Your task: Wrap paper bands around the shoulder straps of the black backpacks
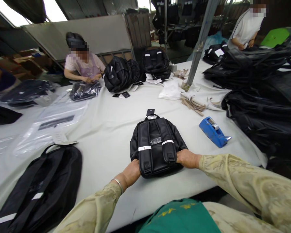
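Note:
A black backpack (157, 158) lies on the table in front of me, its shoulder straps facing up. White bands wrap both straps, and a black hang tag (150, 112) rests by its top handle. My left hand (133, 172) grips the lower left side of the backpack, the fingertips hidden behind it. On the opposite side my right hand (187, 158) is closed on the lower right edge, its fingers partly tucked under the fabric. A blue tape dispenser (213, 132) stands to the right of the backpack.
Another black backpack (48, 184) lies at the near left. Black bags are piled at right (264, 110) and stand at the back (118, 74). Clear plastic bags (55, 119) cover the left. A metal post (200, 42) rises beyond paper strips (192, 104). Co-workers (83, 66) work around the table.

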The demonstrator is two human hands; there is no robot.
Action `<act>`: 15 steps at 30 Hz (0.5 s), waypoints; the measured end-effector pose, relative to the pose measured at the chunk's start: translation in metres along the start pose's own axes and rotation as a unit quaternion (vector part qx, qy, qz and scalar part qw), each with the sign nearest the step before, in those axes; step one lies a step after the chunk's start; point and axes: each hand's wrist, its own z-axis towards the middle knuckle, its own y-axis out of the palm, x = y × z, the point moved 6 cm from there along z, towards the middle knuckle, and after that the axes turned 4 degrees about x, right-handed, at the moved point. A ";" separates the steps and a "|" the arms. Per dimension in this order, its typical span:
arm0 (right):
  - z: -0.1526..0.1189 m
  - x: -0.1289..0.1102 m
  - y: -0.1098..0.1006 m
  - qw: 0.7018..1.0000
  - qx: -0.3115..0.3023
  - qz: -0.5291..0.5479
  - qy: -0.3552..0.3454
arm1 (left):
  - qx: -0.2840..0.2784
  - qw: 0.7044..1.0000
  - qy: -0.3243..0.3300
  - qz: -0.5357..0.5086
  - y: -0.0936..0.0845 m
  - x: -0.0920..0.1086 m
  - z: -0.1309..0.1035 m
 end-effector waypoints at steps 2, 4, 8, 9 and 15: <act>-0.001 -0.004 -0.001 1.000 -0.003 -0.014 -0.014 | -0.002 1.000 0.011 0.012 -0.003 0.007 0.002; -0.005 -0.010 0.000 0.999 0.007 -0.025 -0.027 | 0.000 0.999 0.017 0.029 -0.003 0.016 -0.001; -0.022 -0.030 0.012 0.998 0.039 -0.028 -0.031 | 0.012 0.997 0.029 0.068 0.017 0.042 -0.020; -0.027 -0.035 0.019 0.998 0.045 -0.027 -0.030 | 0.028 0.996 0.029 0.078 0.026 0.047 -0.026; -0.035 -0.045 0.059 0.991 0.127 -0.039 0.005 | 0.130 0.987 0.001 0.096 0.060 0.066 -0.047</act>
